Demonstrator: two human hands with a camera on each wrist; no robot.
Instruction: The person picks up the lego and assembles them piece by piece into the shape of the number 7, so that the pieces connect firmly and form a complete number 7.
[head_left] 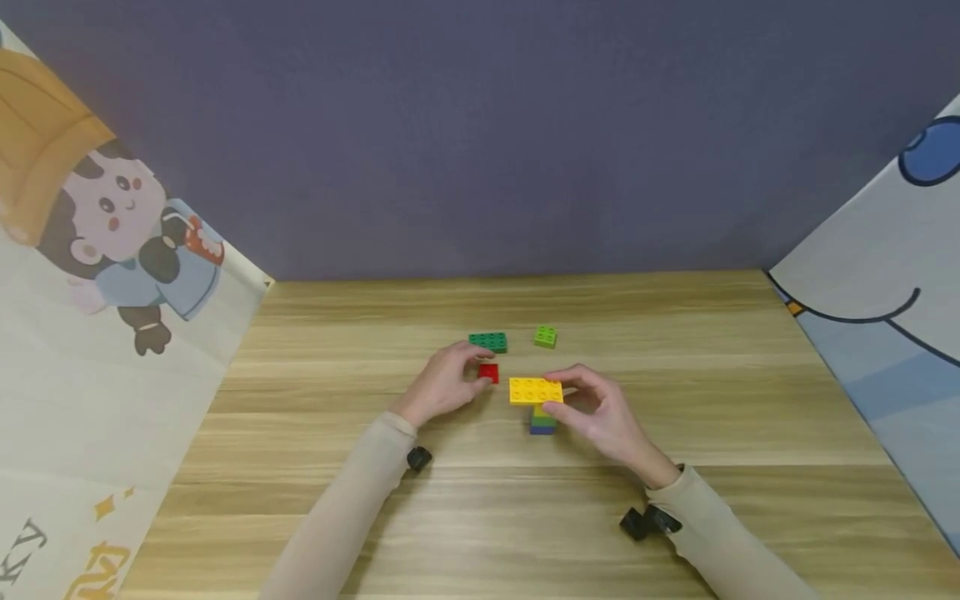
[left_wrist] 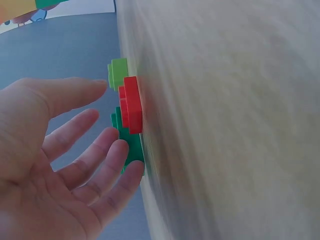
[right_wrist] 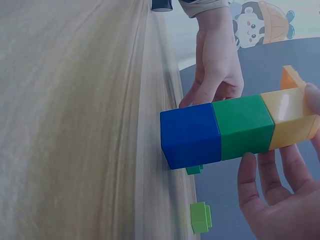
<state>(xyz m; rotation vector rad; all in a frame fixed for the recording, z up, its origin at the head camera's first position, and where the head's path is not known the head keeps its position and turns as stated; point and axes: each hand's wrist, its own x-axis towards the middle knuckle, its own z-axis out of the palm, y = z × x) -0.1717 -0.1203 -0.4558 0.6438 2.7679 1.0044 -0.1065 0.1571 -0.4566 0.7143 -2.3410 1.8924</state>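
Note:
My right hand (head_left: 603,417) pinches a flat yellow building brick (head_left: 531,390) between thumb and fingers. The yellow piece tops a stack with a yellow block (right_wrist: 287,117), a green block (right_wrist: 242,125) and, lowest, a blue block (right_wrist: 190,135); it juts out to the left of them. A small red brick (head_left: 488,372) lies on the table to the left of the stack. Around it my left hand (head_left: 447,382) is spread, thumb and fingers apart. In the left wrist view the thumb stands off the red brick (left_wrist: 131,105), and the fingers overlap the dark green brick (left_wrist: 131,147).
Behind the red brick lies the dark green brick (head_left: 491,341), a long studded one. A small lime green brick (head_left: 545,337) sits farther back to the right. The wooden table (head_left: 337,350) ends at a dark partition (head_left: 480,167), with cartoon-printed panels on both sides.

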